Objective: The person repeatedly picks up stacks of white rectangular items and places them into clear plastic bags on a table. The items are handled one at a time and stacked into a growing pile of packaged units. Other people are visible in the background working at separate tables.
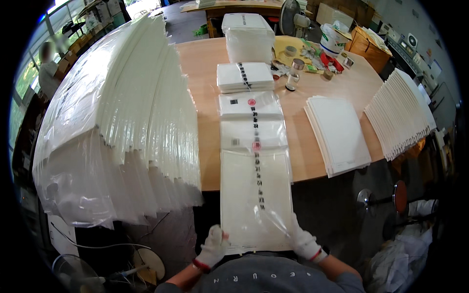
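A clear plastic bag [257, 215] printed with a dark column of characters lies lengthwise before me, with a stack of white paper [239, 195] inside. Its near end reaches past the table edge to my body. My left hand [213, 245], in a white glove with a red cuff, is closed on the bag's near left edge. At the near right edge my right hand [305, 242], gloved alike, grips the plastic, which creases diagonally there. Farther up, more bagged paper [251, 124] overlaps in a row. The fingertips of both hands are partly hidden.
A big fanned pile of plastic bags [122, 112] covers the table's left. To the right lie a loose paper stack [339, 134] and a fanned stack [398, 115]. Finished-looking packs [249, 39], a glass bottle [294, 74] and a white bucket [333, 39] stand at the back.
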Action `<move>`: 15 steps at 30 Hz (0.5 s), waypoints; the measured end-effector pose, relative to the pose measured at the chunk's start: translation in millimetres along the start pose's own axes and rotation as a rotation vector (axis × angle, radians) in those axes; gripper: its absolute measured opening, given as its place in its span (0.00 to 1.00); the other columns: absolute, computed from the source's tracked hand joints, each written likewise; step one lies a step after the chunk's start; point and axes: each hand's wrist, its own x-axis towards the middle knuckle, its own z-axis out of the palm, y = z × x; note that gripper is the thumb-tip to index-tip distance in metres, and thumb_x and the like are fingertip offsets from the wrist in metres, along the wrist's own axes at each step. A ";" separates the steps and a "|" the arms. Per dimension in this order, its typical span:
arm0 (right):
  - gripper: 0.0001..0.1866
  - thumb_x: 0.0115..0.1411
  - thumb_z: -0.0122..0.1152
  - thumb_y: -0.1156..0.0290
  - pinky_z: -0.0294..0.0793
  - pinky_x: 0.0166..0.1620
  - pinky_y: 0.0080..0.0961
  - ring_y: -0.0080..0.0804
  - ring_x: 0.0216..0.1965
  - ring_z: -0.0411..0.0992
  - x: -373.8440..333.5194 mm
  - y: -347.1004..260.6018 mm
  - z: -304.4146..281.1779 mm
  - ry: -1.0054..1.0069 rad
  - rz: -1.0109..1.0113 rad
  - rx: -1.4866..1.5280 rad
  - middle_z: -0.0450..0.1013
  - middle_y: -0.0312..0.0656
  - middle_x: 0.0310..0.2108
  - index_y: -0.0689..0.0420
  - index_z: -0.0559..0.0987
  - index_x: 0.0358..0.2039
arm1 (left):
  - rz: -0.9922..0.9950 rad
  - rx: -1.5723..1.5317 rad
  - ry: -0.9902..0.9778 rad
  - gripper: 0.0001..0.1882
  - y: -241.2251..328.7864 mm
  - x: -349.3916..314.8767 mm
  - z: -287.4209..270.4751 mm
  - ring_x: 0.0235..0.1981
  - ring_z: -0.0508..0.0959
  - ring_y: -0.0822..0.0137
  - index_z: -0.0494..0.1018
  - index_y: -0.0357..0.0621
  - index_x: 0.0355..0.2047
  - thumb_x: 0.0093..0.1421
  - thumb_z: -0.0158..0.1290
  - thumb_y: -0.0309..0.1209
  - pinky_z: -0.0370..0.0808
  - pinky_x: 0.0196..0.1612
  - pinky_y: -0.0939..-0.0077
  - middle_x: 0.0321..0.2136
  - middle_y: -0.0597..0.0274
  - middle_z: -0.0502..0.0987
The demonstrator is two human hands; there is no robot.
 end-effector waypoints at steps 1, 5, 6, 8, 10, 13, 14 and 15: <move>0.41 0.56 0.52 0.66 0.72 0.26 0.40 0.49 0.26 0.72 -21.0 17.1 35.5 -0.031 0.049 0.277 0.71 0.60 0.36 0.62 0.42 0.63 | 0.130 0.024 -0.041 0.07 4.1 -16.3 -7.0 0.25 0.71 0.54 0.63 0.37 0.32 0.56 0.48 0.27 0.69 0.29 0.65 0.29 0.50 0.66; 0.35 0.56 0.54 0.65 0.72 0.30 0.41 0.46 0.37 0.73 -69.9 -10.0 38.0 0.010 -0.065 -0.044 0.72 0.56 0.38 0.52 0.53 0.62 | 0.027 -0.312 -0.326 0.06 -21.8 -54.4 -14.2 0.23 0.71 0.54 0.65 0.37 0.28 0.55 0.49 0.26 0.69 0.27 0.67 0.24 0.51 0.68; 0.32 0.56 0.54 0.65 0.73 0.30 0.40 0.46 0.35 0.73 -63.9 -15.9 31.7 0.027 -0.012 -0.085 0.73 0.55 0.37 0.53 0.57 0.60 | 0.025 -0.331 -0.326 0.05 -12.1 -53.4 -17.1 0.22 0.71 0.54 0.66 0.37 0.27 0.55 0.49 0.26 0.69 0.27 0.67 0.23 0.51 0.68; 0.27 0.56 0.54 0.66 0.73 0.29 0.38 0.45 0.32 0.74 -37.3 -23.9 8.2 0.041 0.093 -0.163 0.74 0.54 0.34 0.55 0.64 0.56 | 0.208 -0.115 -0.065 0.04 18.7 -38.2 -13.2 0.23 0.72 0.53 0.65 0.37 0.27 0.53 0.49 0.24 0.69 0.26 0.66 0.20 0.52 0.69; 0.22 0.55 0.54 0.69 0.73 0.26 0.34 0.44 0.23 0.74 -34.1 -9.9 -3.4 0.453 0.121 0.386 0.74 0.51 0.25 0.57 0.69 0.51 | 0.010 -0.024 0.069 0.04 34.3 -33.8 -21.3 0.16 0.69 0.64 0.64 0.37 0.22 0.52 0.46 0.21 0.67 0.21 0.74 0.17 0.55 0.68; 0.21 0.55 0.57 0.68 0.73 0.32 0.29 0.41 0.24 0.74 -76.2 -9.8 -27.3 0.153 0.055 0.505 0.74 0.46 0.22 0.59 0.70 0.50 | 0.266 -0.198 0.032 0.03 42.9 -31.2 -26.1 0.24 0.73 0.57 0.66 0.38 0.24 0.47 0.47 0.19 0.71 0.29 0.70 0.23 0.52 0.71; 0.21 0.55 0.58 0.67 0.74 0.36 0.29 0.39 0.27 0.74 -86.1 2.0 -28.9 0.110 -0.045 0.602 0.74 0.44 0.24 0.58 0.71 0.49 | 0.345 -0.215 0.004 0.03 55.6 -20.2 -24.8 0.26 0.73 0.58 0.66 0.38 0.24 0.46 0.47 0.19 0.71 0.30 0.70 0.24 0.53 0.70; 0.19 0.56 0.58 0.65 0.73 0.42 0.28 0.33 0.34 0.74 -81.0 15.3 -31.8 0.085 0.065 0.816 0.75 0.42 0.30 0.57 0.73 0.48 | 0.409 -0.228 -0.022 0.04 65.3 -13.0 -20.7 0.27 0.73 0.58 0.66 0.38 0.24 0.46 0.47 0.19 0.70 0.31 0.71 0.25 0.53 0.70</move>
